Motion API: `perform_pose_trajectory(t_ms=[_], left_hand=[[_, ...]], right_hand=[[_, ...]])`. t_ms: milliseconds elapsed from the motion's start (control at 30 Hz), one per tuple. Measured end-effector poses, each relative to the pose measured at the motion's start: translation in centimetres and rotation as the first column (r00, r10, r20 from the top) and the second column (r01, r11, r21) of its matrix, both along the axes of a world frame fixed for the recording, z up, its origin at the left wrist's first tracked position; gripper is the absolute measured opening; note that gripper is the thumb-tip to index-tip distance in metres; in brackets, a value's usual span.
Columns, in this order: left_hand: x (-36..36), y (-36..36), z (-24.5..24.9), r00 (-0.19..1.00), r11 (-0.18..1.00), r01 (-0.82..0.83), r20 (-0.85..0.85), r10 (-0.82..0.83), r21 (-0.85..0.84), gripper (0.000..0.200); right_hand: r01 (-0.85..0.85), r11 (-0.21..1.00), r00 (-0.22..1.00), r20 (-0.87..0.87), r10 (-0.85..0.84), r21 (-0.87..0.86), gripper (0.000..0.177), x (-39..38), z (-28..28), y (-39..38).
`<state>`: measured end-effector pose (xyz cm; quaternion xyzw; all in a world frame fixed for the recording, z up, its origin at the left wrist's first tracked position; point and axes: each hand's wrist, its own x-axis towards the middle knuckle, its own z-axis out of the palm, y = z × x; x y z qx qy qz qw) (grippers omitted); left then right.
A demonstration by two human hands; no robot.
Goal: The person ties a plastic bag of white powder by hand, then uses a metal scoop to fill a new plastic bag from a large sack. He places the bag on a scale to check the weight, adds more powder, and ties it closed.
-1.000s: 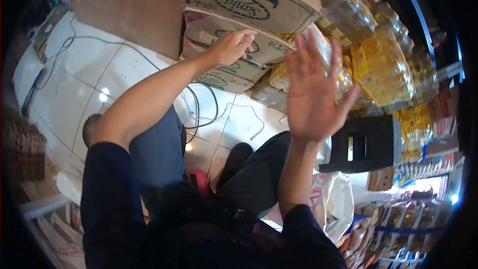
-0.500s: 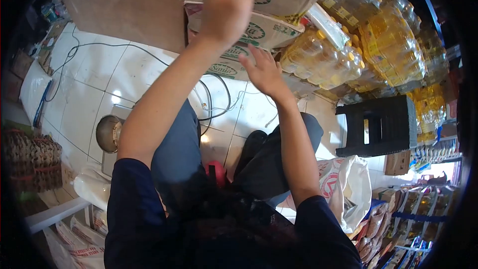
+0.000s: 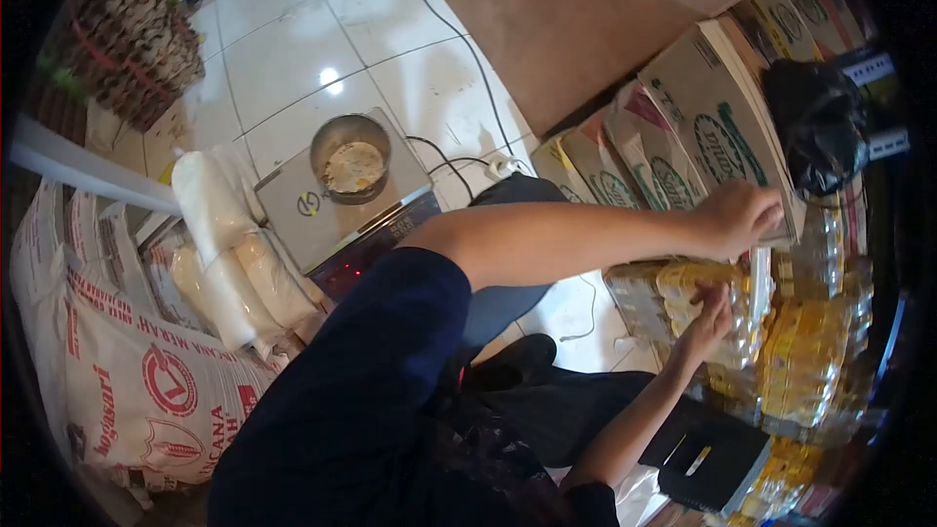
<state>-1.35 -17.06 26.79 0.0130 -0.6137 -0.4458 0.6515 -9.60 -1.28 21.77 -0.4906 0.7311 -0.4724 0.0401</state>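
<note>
My left hand (image 3: 739, 220) reaches far to the right, its fingers curled in beside the front of a stacked carton (image 3: 708, 107). What it holds, if anything, is hidden. Lower down, my right hand (image 3: 711, 320) is in front of shrink-wrapped bottles of yellow oil (image 3: 805, 351), with fingers half bent and a little apart, nothing visible in them. A black plastic bag (image 3: 815, 127) sits on the cartons just beyond my left hand. On the floor to my left, a digital scale (image 3: 293, 220) carries a metal bowl (image 3: 327, 151) with some pale contents.
White tube-like plastic rolls or bags (image 3: 210, 244) lie next to the scale. Printed sacks (image 3: 156, 381) fill the lower left, and stacked egg trays (image 3: 127, 39) stand upper left. A black stool (image 3: 717, 454) is at lower right. Cables (image 3: 459, 29) run over the tiles.
My view has swung left, bringing the scale and bowl into full sight. The left hand's fingers have curled in, and the right hand's spread fingers have bent. Both hands now appear farther right.
</note>
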Motion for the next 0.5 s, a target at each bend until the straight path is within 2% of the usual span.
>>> perform_pose_trajectory(t_ms=[67, 167, 200, 300, 333, 367, 400, 433, 467, 500], left_hand=[[0.5, 0.3, 0.1, 0.999, 0.999, 0.027, 0.044, -0.028, 0.030, 0.020], [1.3, 0.4, 0.3, 0.994, 0.999, 0.030, 0.105, -0.028, -0.011, 0.028], [1.6, 0.4, 0.3, 0.983, 0.998, 0.061, 0.174, -0.064, 0.019, 0.021], [0.9, 0.4, -0.4, 0.971, 0.978, 0.201, 0.120, -0.207, 0.055, 0.019], [0.1, 0.5, -0.8, 0.962, 0.977, 0.210, 0.171, -0.215, 0.045, 0.016], [-0.7, -0.1, -1.6, 0.911, 0.951, 0.310, 0.283, -0.300, 0.011, 0.015], [-0.6, -0.2, -2.2, 0.863, 0.905, 0.425, 0.313, -0.397, -0.021, 0.018], [1.8, 0.2, -0.8, 0.795, 0.857, 0.511, 0.417, -0.441, -0.067, 0.036], [1.5, 0.0, -1.4, 0.827, 0.882, 0.406, 0.507, -0.243, -0.238, 0.048], [1.1, 0.1, -2.2, 0.849, 0.880, 0.301, 0.524, -0.072, -0.368, 0.054]], right_hand=[[0.014, 0.998, 0.997, 0.082, -0.009, -0.065, 0.042, 0.5, -0.3, 0.2], [0.020, 0.960, 0.874, 0.472, 0.118, -0.278, 0.042, 0.1, -2.4, 0.1], [-0.014, 0.950, 0.827, 0.530, 0.186, -0.312, 0.040, 0.3, -2.5, 0.0], [0.055, 0.953, 0.733, 0.661, 0.163, -0.296, 0.040, 0.9, -3.5, 0.0], [-0.002, 0.963, 0.761, 0.625, 0.176, -0.270, 0.039, 0.3, -4.5, 0.7], [-0.008, 0.973, 0.804, 0.578, 0.143, -0.230, 0.039, 0.6, -5.1, 0.7], [-0.009, 0.988, 0.859, 0.505, 0.087, -0.155, 0.039, 0.9, -5.4, 0.6], [0.025, 0.994, 0.793, 0.608, 0.047, -0.111, 0.041, 1.2, -5.5, 0.3], [0.006, 0.994, 0.768, 0.637, 0.063, -0.106, 0.043, 1.0, -6.6, 0.2], [0.013, 0.992, 0.732, 0.677, 0.074, -0.124, 0.046, 2.0, -6.0, 0.0]])
